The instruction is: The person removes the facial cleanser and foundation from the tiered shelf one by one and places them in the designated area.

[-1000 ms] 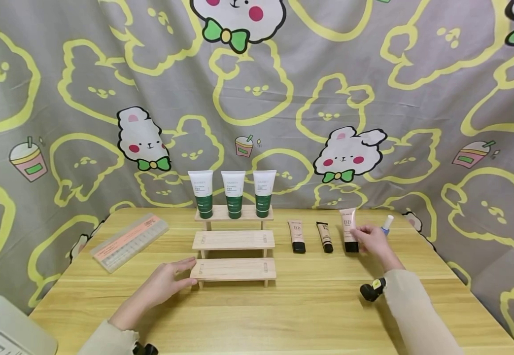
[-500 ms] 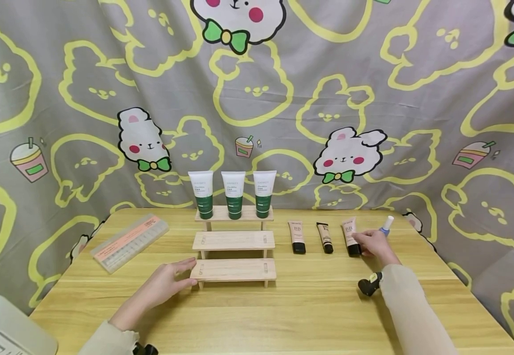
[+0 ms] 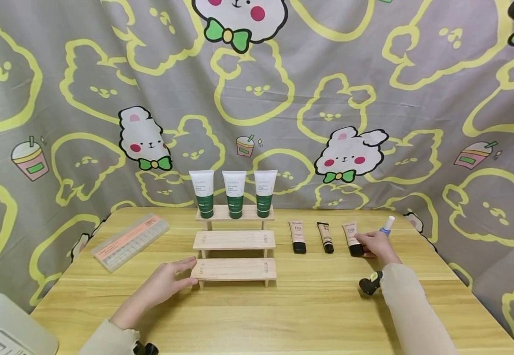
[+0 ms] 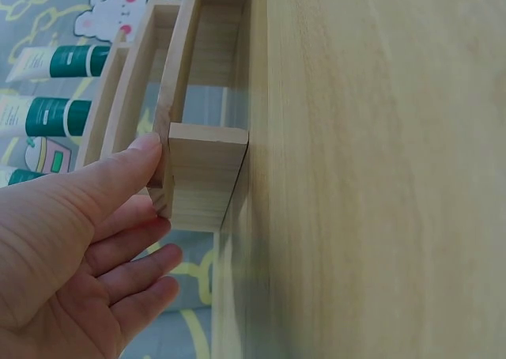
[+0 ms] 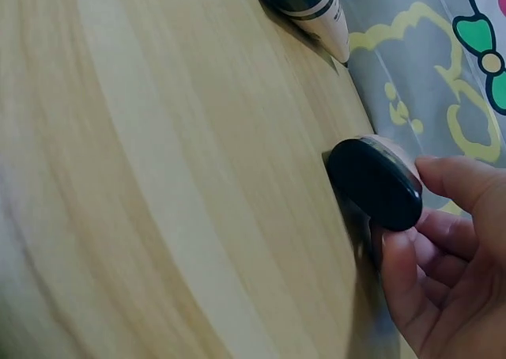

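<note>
One pink tube (image 3: pixel 351 237) in the right hand's (image 3: pixel 378 246) pinch

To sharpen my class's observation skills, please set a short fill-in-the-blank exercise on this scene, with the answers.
1. Of the stepped pale wooden shelves, the ____ one bears three white-and-green plastic tubes.
2. The left hand touches the ____ end of the lowest shelf.
3. The right hand holds a pink plastic tube with a ____ cap.
Answers: highest; left; black.
</note>
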Demonstrator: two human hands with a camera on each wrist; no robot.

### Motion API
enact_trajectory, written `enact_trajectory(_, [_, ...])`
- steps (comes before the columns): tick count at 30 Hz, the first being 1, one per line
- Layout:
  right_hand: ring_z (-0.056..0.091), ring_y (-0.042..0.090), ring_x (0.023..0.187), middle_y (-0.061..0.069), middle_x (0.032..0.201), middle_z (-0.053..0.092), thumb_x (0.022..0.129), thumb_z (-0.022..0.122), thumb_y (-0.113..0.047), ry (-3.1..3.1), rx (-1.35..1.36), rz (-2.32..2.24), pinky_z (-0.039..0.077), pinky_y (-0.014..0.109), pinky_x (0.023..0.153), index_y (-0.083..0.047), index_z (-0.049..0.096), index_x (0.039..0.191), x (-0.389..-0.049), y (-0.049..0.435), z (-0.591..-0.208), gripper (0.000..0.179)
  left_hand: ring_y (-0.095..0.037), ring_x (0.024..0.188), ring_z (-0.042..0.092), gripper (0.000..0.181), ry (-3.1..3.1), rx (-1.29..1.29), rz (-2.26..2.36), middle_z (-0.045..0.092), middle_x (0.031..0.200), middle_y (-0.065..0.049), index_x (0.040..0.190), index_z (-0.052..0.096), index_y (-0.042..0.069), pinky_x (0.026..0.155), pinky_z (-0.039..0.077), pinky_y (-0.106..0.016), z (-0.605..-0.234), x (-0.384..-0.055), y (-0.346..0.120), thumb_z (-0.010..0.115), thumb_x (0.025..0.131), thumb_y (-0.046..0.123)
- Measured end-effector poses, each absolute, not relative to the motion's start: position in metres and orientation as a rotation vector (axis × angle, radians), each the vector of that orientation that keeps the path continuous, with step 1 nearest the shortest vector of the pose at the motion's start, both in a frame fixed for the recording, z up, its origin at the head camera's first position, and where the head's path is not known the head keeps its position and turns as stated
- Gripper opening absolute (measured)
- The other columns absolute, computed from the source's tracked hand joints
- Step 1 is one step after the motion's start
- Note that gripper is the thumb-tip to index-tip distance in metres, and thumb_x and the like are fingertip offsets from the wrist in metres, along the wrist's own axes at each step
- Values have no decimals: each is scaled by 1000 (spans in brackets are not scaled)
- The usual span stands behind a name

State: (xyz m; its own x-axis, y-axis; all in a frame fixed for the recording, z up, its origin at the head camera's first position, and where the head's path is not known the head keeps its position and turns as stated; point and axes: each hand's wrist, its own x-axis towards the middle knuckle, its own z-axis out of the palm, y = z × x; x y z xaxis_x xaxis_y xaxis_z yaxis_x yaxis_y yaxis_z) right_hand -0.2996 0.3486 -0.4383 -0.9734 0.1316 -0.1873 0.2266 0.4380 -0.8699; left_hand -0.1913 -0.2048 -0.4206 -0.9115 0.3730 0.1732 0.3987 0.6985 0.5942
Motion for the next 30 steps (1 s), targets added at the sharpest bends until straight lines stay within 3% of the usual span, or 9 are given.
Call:
enact_trajectory(10, [55,13,66,0,74,58,92,54,-23,2611,283,-1555,53,27,58,18,46,119,-301,354,-440,50,-38,117,45,52,-2859,-654,-1011,48,130,-20,122,55,-7,97,37,-49,-420,-192,-206,69,83,24])
enact_trajectory(23, [57,13,67,10,81,63,93,53,-19,2716,228,-1490,53,28,57,18,50,116,-296,352,-425,43,-37,118,45,52,-2865,-650,-1016,48,130,-20,123,55,-6,97,37,-49,-421,-192,-205,68,83,25])
enact_trajectory(26, [58,15,72,17,90,63,94,52,-22,2784,169,-1473,54,29,58,16,51,117,-295,346,-413,44,-37,118,45,52,-2867,-650,-1015,48,130,-20,123,55,-6,97,37,-49,-420,-192,-205,68,83,25])
enact_trajectory(30, [59,31,89,27,109,57,95,51,-29,2840,71,-1491,56,34,67,12,51,121,-296,331,-393,49,-37,118,45,52,-2871,-647,-1016,48,130,-20,123,55,-6,97,37,-49,-420,-192,-205,69,83,25])
